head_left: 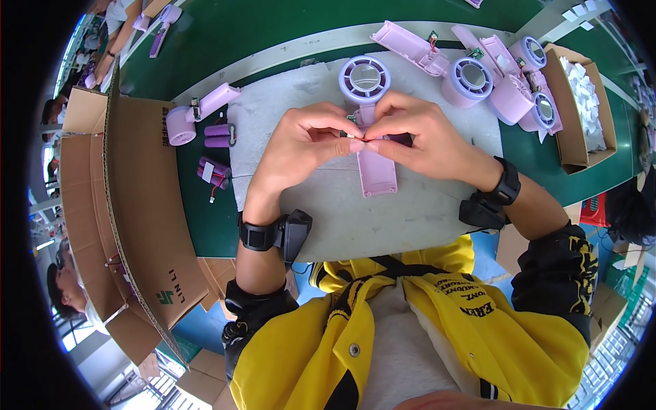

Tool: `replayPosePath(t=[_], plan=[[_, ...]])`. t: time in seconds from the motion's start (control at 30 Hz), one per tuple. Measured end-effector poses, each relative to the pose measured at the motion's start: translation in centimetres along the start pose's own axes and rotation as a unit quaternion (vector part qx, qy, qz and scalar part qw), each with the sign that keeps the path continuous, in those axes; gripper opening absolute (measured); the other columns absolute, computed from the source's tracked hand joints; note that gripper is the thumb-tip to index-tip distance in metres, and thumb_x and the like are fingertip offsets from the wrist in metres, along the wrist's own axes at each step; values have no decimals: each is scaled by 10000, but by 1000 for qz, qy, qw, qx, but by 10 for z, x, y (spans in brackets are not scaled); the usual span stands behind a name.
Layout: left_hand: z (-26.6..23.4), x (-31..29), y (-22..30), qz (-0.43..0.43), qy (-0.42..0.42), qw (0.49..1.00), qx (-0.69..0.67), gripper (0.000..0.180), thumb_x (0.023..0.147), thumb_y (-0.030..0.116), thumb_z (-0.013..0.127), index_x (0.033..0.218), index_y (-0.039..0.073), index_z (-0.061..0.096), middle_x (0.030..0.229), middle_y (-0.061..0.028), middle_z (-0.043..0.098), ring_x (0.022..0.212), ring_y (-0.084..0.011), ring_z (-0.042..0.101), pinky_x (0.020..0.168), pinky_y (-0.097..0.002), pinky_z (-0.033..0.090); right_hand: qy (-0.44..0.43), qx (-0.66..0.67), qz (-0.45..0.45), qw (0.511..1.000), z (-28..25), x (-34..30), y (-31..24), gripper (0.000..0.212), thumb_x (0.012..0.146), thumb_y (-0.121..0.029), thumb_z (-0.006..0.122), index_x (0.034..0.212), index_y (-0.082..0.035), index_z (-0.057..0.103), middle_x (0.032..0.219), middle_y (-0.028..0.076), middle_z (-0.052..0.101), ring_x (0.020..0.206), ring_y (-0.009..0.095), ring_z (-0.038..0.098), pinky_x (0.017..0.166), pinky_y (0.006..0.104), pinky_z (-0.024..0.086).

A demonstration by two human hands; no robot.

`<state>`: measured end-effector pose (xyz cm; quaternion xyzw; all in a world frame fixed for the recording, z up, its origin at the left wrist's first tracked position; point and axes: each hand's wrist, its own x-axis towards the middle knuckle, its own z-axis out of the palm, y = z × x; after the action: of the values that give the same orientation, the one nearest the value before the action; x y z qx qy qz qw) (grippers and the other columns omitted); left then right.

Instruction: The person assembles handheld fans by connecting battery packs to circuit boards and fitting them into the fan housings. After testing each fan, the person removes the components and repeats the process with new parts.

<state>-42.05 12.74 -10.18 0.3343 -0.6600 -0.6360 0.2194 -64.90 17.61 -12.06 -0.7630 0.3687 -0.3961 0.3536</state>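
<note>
Left hand (pixel 304 140): pinching, thumb against forefinger, on a small pale piece (pixel 351 135), apparently a plug.
Right hand (pixel 427 137): pinching at the same spot, its fingertips meeting the left's; a thin reddish wire (pixel 364 141) is showing there.
Pink handheld fan (pixel 378 174): lying beneath both hands on the grey mat (pixel 321 205), handle pointing toward the person.
Wiring: the fingers are seemingly joining or straightening leads, which is calling for a light, aligned pinch without tugging.
Hidden joint: fingertips are covering it, so whether anything is seating cannot be told; a dark purple piece (pixel 403 139) is half hiding under the right hand.
Purple battery packs (pixel 217 130): two are lying at the left.
Farther fans (pixel 467 78): overlapping at the right, hard to count.
</note>
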Motion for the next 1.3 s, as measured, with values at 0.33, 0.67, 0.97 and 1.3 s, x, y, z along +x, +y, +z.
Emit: replayPosePath(t=[0.33, 0.67, 0.97, 1.3], plan=[[2, -1, 13, -41, 4, 998, -45, 277, 789, -106, 715, 1046, -13, 667, 971, -31, 646, 843, -89, 610, 734, -236, 518, -9, -1, 45, 999, 0, 0, -2, 124, 766, -8, 721, 889, -21, 719, 901, 62, 566, 772, 178, 572, 648, 297, 454], [0, 0, 6, -26, 15, 999, -40, 315, 778, -138, 702, 1062, -11, 650, 939, -40, 671, 836, -104, 646, 763, -238, 547, -10, -27, 42, 999, 1, -1, -3, 113, 759, -20, 725, 871, -24, 722, 896, 64, 565, 757, 182, 575, 639, 297, 459], [-4, 0, 4, -22, 5, 997, -71, 293, 784, -136, 705, 1046, -16, 652, 957, -52, 680, 876, -120, 660, 802, -253, 561, -7, -51, 37, 998, 2, -1, -3, 115, 760, -23, 712, 875, -28, 724, 903, 64, 577, 692, 180, 580, 592, 299, 460], [-6, 0, 2, -20, 18, 998, -51, 300, 782, -134, 707, 1060, -23, 676, 944, -65, 691, 854, -120, 663, 775, -249, 560, -1, -56, 25, 998, 4, 0, -1, 105, 764, -21, 713, 869, -29, 723, 898, 63, 577, 686, 185, 581, 586, 311, 459]])
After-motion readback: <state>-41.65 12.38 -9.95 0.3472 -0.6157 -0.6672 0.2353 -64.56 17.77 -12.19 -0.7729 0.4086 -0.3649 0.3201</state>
